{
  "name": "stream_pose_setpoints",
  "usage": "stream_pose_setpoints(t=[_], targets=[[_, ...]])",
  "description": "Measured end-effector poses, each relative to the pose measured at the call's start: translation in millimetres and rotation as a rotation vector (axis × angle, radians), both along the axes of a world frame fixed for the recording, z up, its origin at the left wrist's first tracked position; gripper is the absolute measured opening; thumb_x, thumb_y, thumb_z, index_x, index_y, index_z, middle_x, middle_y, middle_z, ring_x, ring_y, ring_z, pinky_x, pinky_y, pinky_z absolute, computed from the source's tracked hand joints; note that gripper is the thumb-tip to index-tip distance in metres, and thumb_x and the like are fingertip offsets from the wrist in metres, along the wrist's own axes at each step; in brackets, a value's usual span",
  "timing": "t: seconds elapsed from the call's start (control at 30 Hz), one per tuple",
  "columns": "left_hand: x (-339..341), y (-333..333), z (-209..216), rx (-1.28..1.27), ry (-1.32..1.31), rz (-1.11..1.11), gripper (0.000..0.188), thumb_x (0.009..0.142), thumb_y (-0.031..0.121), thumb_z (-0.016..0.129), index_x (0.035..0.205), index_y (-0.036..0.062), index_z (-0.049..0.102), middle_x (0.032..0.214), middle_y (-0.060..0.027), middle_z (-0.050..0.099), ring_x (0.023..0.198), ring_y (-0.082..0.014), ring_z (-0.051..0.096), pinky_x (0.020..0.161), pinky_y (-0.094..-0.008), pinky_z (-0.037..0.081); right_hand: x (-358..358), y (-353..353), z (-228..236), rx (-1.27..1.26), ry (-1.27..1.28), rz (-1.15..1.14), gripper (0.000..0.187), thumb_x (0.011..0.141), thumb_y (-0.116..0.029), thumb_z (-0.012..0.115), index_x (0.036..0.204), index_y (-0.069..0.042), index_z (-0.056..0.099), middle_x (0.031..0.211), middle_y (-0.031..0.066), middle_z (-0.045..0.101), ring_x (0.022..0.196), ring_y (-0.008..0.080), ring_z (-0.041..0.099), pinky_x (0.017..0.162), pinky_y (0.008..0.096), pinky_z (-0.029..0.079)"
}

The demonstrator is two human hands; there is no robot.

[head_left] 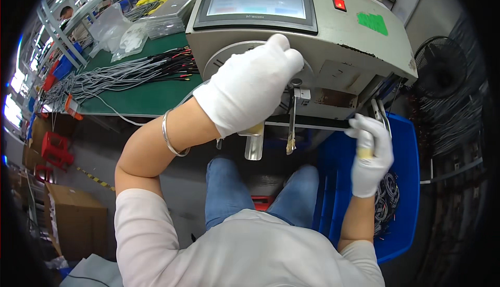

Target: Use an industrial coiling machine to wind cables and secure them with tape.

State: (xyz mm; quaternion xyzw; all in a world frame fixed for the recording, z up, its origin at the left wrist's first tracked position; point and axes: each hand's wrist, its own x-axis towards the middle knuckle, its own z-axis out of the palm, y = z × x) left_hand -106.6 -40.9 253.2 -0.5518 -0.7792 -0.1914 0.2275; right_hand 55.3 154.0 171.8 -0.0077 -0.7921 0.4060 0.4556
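Observation:
My left hand [250,86], in a white glove, is raised in front of the round disc [226,52] on the machine's front, just below its screen. Its fingers are bent together, and what they hold, if anything, is hidden. A grey cable [194,93] runs behind the left wrist. Beside that hand, a thin metal arm [292,123] hangs from a small clamp block [302,95]. My right hand [371,156], gloved too, is over the left part of a blue bin [411,182], near a metal bracket [383,114]. Its fingers are curled closed; I cannot make out anything in them.
The beige machine [333,31] carries a screen [255,5] and a lit red switch [339,4]. Bundled grey cables [120,78] lie on the green table [138,99] at left. Coiled cables [385,203] fill part of the bin. A black fan [441,68] stands at far right.

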Motion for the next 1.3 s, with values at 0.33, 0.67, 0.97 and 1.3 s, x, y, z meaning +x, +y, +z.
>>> stream_pose_setpoints(t=[0.33,0.67,0.97,1.3], targets=[[-18,-19,-16,0.297,-0.016,-0.019,0.018,0.075,0.001,0.07,0.089,0.0036,0.06,0.088,-0.0098,0.059,0.075,-0.024,0.062,0.064,-0.0308,0.051,-102,-45,-7,0.137,-0.069,0.025,0.016,0.079,0.003,0.069,0.087,-0.001,0.056,0.102,0.008,0.064,0.074,0.0104,0.058,0.067,0.0232,0.047],[-75,-159,-127,0.549,-1.169,0.082,0.012,0.08,0.007,0.069,0.09,0.0005,0.064,0.081,-0.0069,0.066,0.061,-0.0077,0.055,0.053,-0.0206,0.042,-110,-44,-6,0.019,0.037,0.09,0.012,0.081,0.001,0.068,0.084,-0.003,0.057,0.088,0.0044,0.059,0.072,0.0101,0.055,0.066,0.0236,0.046],[-88,-197,-184,0.567,-1.302,0.113,0.014,0.078,0.007,0.069,0.089,-0.0007,0.064,0.079,-0.0115,0.066,0.06,-0.0106,0.055,0.053,-0.0224,0.042,-91,-30,-16,-0.181,0.041,0.164,0.008,0.092,-0.006,0.058,0.098,-0.001,0.061,0.098,0.0053,0.061,0.079,0.0101,0.058,0.074,0.024,0.048],[-90,-199,-173,0.533,-1.297,0.111,0.012,0.076,0.006,0.067,0.084,-0.0003,0.06,0.082,-0.0128,0.062,0.059,-0.0124,0.053,0.053,-0.0237,0.043,-51,-1,-23,-0.318,-0.054,-0.014,0.012,0.094,-0.011,0.057,0.097,-0.002,0.064,0.087,0.0046,0.063,0.074,0.0102,0.059,0.071,0.0231,0.047]])
